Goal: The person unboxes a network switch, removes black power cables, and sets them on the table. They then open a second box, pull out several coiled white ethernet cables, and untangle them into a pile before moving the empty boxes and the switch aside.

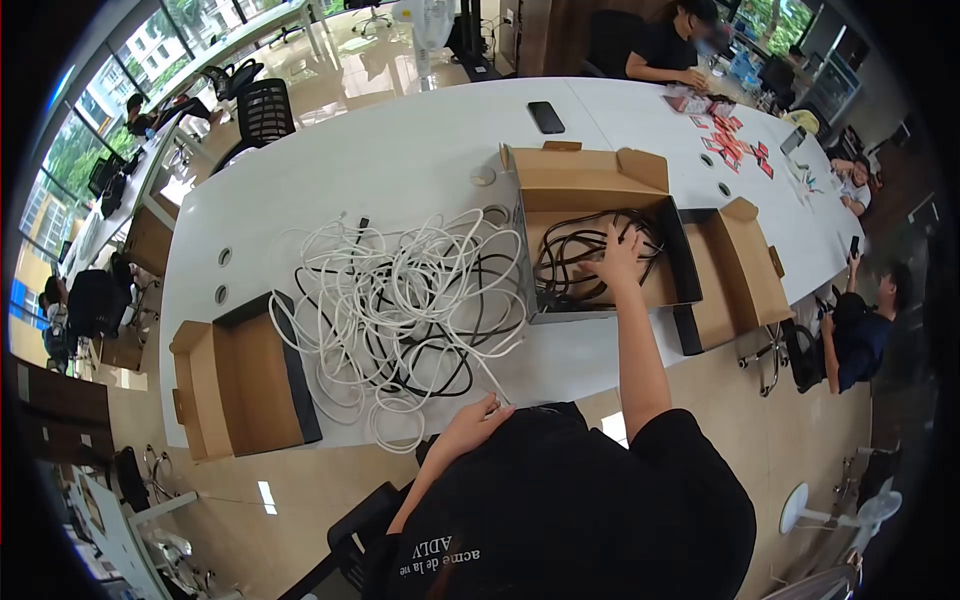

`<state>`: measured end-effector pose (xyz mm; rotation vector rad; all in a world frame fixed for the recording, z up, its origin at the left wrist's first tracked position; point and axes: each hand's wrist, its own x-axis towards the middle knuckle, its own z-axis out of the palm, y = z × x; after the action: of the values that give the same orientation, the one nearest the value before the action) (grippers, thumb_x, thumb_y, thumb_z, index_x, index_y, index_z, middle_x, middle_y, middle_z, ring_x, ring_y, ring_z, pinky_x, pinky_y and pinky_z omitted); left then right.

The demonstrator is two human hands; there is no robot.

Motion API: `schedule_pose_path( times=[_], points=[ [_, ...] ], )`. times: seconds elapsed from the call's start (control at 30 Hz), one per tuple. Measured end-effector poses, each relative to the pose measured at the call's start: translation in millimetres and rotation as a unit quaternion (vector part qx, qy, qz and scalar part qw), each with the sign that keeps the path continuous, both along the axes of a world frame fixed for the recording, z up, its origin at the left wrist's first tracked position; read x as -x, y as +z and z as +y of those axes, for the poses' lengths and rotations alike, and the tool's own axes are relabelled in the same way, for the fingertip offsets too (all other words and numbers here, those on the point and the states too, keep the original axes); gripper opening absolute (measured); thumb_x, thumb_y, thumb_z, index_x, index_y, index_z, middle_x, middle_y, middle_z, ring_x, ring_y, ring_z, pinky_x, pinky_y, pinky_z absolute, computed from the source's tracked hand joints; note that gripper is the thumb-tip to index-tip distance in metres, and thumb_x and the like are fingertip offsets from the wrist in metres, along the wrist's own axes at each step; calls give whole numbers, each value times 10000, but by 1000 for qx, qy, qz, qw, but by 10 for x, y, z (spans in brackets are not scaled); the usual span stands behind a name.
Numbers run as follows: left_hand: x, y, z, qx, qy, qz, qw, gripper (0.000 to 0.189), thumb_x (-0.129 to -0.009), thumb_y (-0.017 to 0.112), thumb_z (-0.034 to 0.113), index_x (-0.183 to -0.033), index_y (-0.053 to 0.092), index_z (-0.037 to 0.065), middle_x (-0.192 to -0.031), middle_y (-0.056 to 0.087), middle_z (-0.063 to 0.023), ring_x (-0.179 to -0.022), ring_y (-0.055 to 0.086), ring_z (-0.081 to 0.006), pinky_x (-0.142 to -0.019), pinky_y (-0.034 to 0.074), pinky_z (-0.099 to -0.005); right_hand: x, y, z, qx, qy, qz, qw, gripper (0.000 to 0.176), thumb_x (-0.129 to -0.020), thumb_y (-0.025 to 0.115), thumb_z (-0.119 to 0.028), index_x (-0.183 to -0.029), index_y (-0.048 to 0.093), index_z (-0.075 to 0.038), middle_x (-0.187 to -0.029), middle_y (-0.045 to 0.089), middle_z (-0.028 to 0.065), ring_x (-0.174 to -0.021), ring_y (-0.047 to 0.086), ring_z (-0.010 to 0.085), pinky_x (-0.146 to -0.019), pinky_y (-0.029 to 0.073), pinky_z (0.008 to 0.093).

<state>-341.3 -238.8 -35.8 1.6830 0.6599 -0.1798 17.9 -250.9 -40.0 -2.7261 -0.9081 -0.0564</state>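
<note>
Black phone (546, 117) on white table (400, 150), scattered red cards (730, 145), open cardboard box (245, 380) at left, office chair (265, 110)

Your right hand (618, 262) sinks its fingertips into the black cables (572, 268) in the open box (590, 180) — whether they grip a strand can't be told. Your left hand (478, 418) shows only its back, pinched on a strand of the white cables (400, 290), and that tangle buries more black cable. Your dark shirt (560, 500) hides the table (400, 150) edge nearest you. The red pieces (728, 140) at the far end are too small to read — the lens rim blacks out every corner.
</note>
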Motion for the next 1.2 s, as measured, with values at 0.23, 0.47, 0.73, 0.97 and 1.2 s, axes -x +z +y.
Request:
schedule_pose_path(
  times=[0.23,0.47,0.73,0.97,1.2],
  points=[
    [-30,-96,42,-62,-21,-33,997,582,-864,481,441,-1171,462,-53,-1117,537,-251,-1044,523,-361,-871,407,-354,-279,-70,38,50,22,66,996,593,-626,669,-157,-1178,464,-88,-1168,394,212,-1006,479,446,-853,443,435],
    [-3,-66,43,-59,-19,-45,997,599,-865,475,445,-1193,444,-54,-1157,511,-254,-1090,495,-354,-900,392,-354,-438,-49,63,-51,51,7,997,350,-652,717,-251,-935,624,-67,-985,563,162,-926,569,305,-798,458,381],
    [53,-82,-15,-24,7,-31,999,603,-866,476,438,-1216,430,-51,-1181,502,-243,-1104,493,-339,-916,385,-349,-20,2289,162,-366,201,-145,897,298,-656,748,-249,-799,630,-16,-728,602,78,-666,564,201,-623,434,292],
    [70,-61,-62,-60,23,-38,997,553,-876,483,400,-1204,441,-44,-1150,529,-214,-1060,525,-304,-891,400,-332,1016,3805,559,-534,397,-65,743,174,-723,723,-143,-661,621,-16,-537,528,-14,-469,416,30,-427,293,194],
    [147,-87,-122,-30,66,-58,996,607,-865,484,429,-1250,406,-34,-1205,489,-241,-1116,486,-333,-925,379,-348,1593,3568,1407,-274,583,-28,764,381,-669,725,-305,-905,660,-13,-714,613,115,-626,566,197,-568,429,305]
  ],
)
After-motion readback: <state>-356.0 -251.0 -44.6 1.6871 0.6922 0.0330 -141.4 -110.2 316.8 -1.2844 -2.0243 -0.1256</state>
